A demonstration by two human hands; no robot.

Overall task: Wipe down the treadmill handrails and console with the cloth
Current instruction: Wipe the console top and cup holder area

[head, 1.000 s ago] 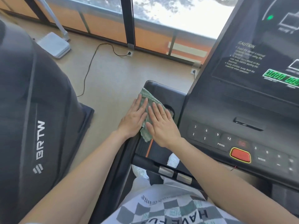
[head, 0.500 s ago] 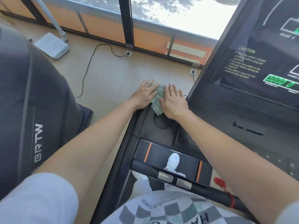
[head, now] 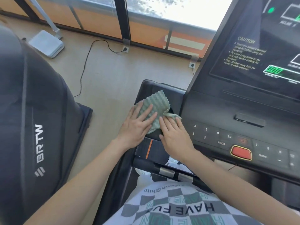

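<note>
Just pulled back from the far edge of the tray [head: 162, 86], with left hand [head: 136, 125] and right hand [head: 174, 138] flat, side by side, pressing the cloth [head: 156, 106] onto it. Likely mid-scrub, keypad [head: 217, 133] not yet reached.

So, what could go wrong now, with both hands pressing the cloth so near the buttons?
1. The console display is lit, and the right hand lies right beside the keypad; a wider stroke might press a key or the red button.
2. Part of the cloth is bunched at the round recess, so it could catch there and slip from under the flat left hand.
</note>
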